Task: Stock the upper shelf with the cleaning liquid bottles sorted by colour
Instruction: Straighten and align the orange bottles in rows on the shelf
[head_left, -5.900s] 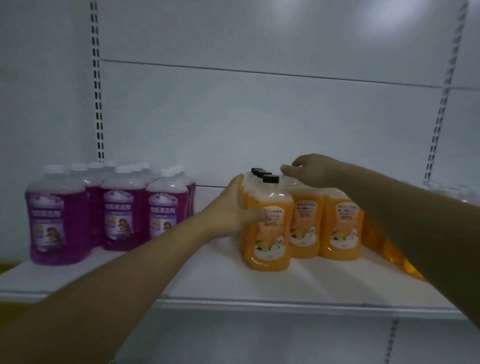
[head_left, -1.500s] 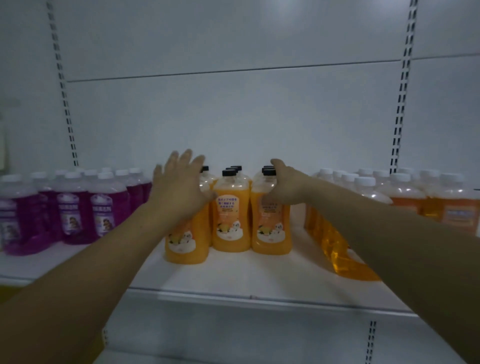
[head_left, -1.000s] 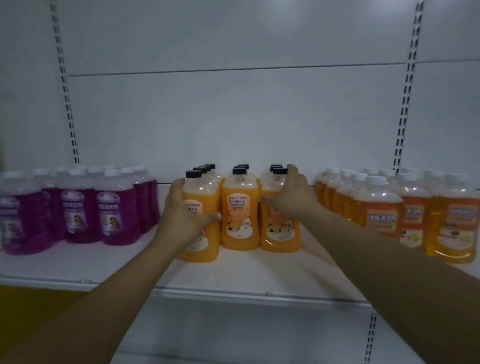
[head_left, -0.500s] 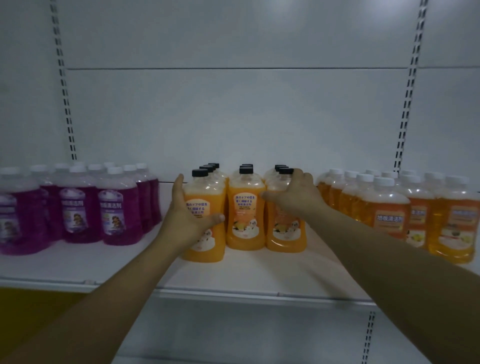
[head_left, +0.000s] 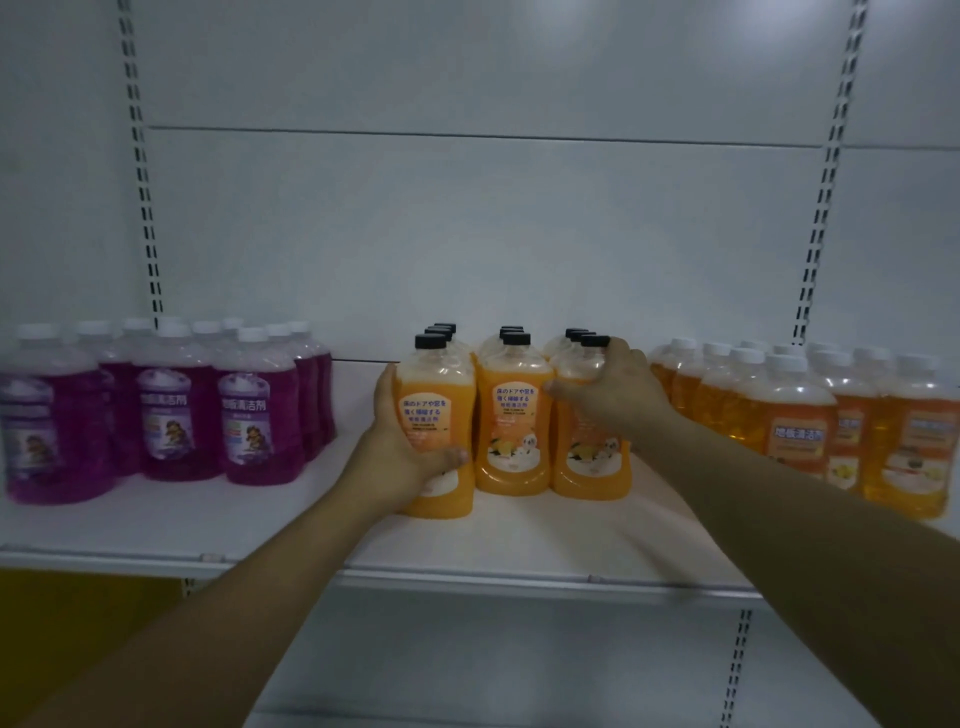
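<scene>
Both hands on the black-capped orange bottles, mid upper shelf.

Left hand: fingers and thumb clamped round the front-left orange bottle, which stands a little forward of its row. Right hand: fingers curled over the shoulder of the front-right orange bottle. Middle orange bottle untouched between them. Purple bottles, white caps, grouped at left, apart. White-capped orange bottles crowd just beside the right wrist. Slotted uprights on the white back panel.

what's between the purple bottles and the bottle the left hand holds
Only bare white shelf, seen in the head view.
</scene>
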